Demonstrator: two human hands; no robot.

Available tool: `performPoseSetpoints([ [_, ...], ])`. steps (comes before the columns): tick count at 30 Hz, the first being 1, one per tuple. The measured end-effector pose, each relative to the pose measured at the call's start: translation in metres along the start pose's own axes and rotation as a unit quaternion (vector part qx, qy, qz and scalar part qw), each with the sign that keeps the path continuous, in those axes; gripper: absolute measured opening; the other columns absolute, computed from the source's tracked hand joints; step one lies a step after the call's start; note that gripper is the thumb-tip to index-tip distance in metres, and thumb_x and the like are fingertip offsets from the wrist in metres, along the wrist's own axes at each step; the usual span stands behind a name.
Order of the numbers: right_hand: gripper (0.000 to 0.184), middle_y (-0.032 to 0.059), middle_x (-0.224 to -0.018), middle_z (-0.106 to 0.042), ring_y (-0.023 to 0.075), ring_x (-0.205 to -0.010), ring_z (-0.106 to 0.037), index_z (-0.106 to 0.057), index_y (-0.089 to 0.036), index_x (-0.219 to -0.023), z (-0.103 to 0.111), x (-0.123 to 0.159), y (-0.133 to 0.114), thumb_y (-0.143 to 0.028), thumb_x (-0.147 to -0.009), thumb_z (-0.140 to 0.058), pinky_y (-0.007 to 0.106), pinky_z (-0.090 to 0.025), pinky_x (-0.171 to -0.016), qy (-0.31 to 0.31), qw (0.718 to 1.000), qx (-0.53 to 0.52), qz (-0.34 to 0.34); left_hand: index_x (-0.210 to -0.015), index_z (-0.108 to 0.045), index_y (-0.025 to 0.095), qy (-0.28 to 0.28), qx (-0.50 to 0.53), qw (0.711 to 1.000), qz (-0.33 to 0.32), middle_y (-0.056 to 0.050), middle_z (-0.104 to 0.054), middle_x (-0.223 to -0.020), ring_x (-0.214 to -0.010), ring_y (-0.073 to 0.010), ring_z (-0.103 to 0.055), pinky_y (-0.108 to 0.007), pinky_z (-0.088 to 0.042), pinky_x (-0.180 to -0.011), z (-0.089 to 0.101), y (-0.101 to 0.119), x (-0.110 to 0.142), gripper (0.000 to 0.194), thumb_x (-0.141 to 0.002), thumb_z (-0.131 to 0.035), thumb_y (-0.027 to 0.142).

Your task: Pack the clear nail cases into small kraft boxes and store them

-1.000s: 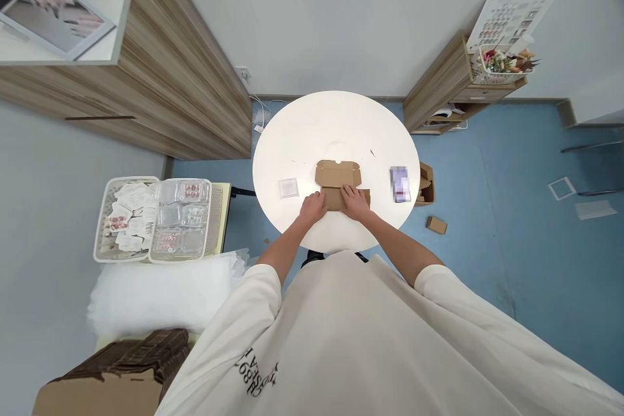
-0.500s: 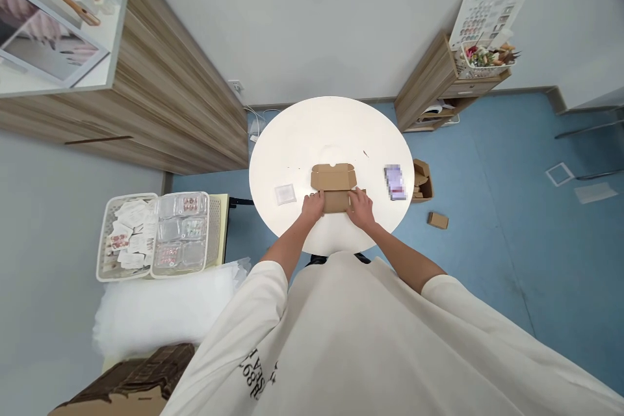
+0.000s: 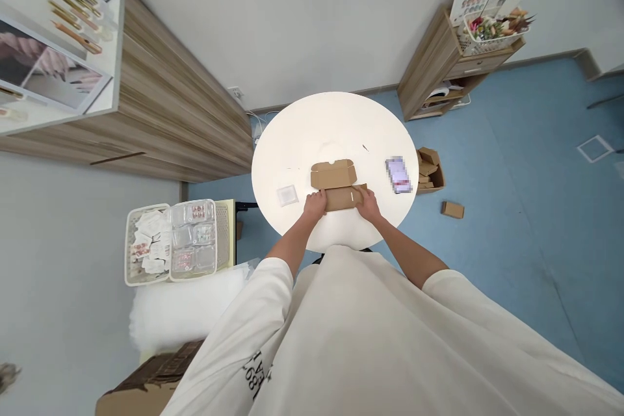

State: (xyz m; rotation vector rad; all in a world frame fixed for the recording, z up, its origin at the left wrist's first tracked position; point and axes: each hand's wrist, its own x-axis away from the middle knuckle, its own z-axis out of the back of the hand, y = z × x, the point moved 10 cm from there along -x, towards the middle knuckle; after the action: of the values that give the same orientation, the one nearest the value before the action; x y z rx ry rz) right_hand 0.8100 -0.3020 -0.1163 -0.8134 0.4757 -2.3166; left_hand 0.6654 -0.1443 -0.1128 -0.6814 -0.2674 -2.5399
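Note:
A brown cardboard box (image 3: 333,175), partly folded with its lid panel laid back, rests on the white round table (image 3: 331,120). My left hand (image 3: 315,203) grips the left end of its near panel, fingers curled over the edge. At the right end my right hand (image 3: 369,204) is closed round the side flap, thumb and fingers pinching the cardboard. A pale slot shows in the panel just left of my right hand. To the left lies a small clear flat case (image 3: 287,195). A phone with a purple, pixelated face (image 3: 399,175) lies to the right.
An open carton of folded cardboard (image 3: 429,172) and a small brown box (image 3: 453,209) stand on the floor at the right. White baskets (image 3: 127,247) with packets and clear cases are at the left, beside white wrapping sheets (image 3: 190,305). A wooden cabinet (image 3: 180,78) rises at back left.
My right hand has shifted from the top of the near panel to its right end and now holds the flap. My left hand stays at the left end. The view has tilted slightly.

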Motion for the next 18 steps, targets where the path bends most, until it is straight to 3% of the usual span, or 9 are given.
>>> performPoseSetpoints([
  [4, 0.047, 0.0131, -0.152, -0.036, 0.0274, -0.13, -0.048, -0.053, -0.022, -0.139, -0.002, -0.001, -0.016, -0.023, -0.092, -0.048, 0.039, -0.047, -0.104, 0.005, 1.0, -0.002, 0.019, -0.153, -0.027, 0.006, -0.007, -0.011, 1.0, 0.006, -0.025, -0.063, -0.122, -0.113, -0.0339, -0.06, -0.039, -0.042, -0.093, -0.002, 0.0, -0.001, 0.106, -0.072, -0.089, 0.034],
  [10, 0.056, 0.0114, -0.154, -0.039, 0.0273, -0.123, -0.053, -0.044, -0.023, -0.148, 0.003, 0.015, -0.052, -0.015, -0.093, -0.041, 0.04, -0.046, -0.101, 0.025, 0.995, 0.033, 0.088, -0.152, -0.028, 0.007, 0.001, -0.012, 1.0, -0.003, -0.024, -0.064, -0.122, -0.114, -0.0339, -0.06, -0.039, -0.042, -0.093, 0.002, 0.003, 0.0, 0.106, -0.07, -0.09, 0.033],
  [13, 0.061, 0.0114, -0.155, -0.04, 0.0291, -0.125, -0.051, -0.034, -0.025, -0.156, 0.001, 0.02, -0.064, -0.023, -0.096, -0.043, 0.042, -0.045, -0.103, 0.013, 0.994, 0.036, 0.1, -0.152, -0.029, 0.005, -0.007, -0.008, 1.0, -0.008, -0.025, -0.064, -0.122, -0.113, -0.0346, -0.061, -0.04, -0.042, -0.094, 0.003, 0.004, -0.001, 0.105, -0.07, -0.09, 0.033],
  [15, 0.062, 0.0114, -0.154, -0.041, 0.0285, -0.128, -0.05, -0.028, -0.025, -0.158, 0.003, 0.02, -0.065, -0.033, -0.098, -0.044, 0.041, -0.044, -0.104, 0.015, 0.996, 0.003, 0.09, -0.151, -0.03, 0.004, -0.013, -0.003, 1.0, -0.012, -0.025, -0.064, -0.121, -0.113, -0.0348, -0.061, -0.04, -0.043, -0.094, 0.003, 0.004, -0.002, 0.105, -0.07, -0.09, 0.034],
  [18, 0.059, 0.0131, -0.149, -0.05, 0.0234, -0.124, -0.055, -0.03, -0.02, -0.156, 0.005, 0.014, -0.049, -0.039, -0.101, -0.041, 0.034, -0.046, -0.099, 0.011, 0.998, -0.062, 0.011, -0.151, -0.03, 0.004, -0.015, -0.001, 1.0, -0.017, -0.025, -0.064, -0.121, -0.112, -0.0343, -0.062, -0.039, -0.043, -0.093, 0.003, 0.004, -0.003, 0.106, -0.069, -0.09, 0.035],
])
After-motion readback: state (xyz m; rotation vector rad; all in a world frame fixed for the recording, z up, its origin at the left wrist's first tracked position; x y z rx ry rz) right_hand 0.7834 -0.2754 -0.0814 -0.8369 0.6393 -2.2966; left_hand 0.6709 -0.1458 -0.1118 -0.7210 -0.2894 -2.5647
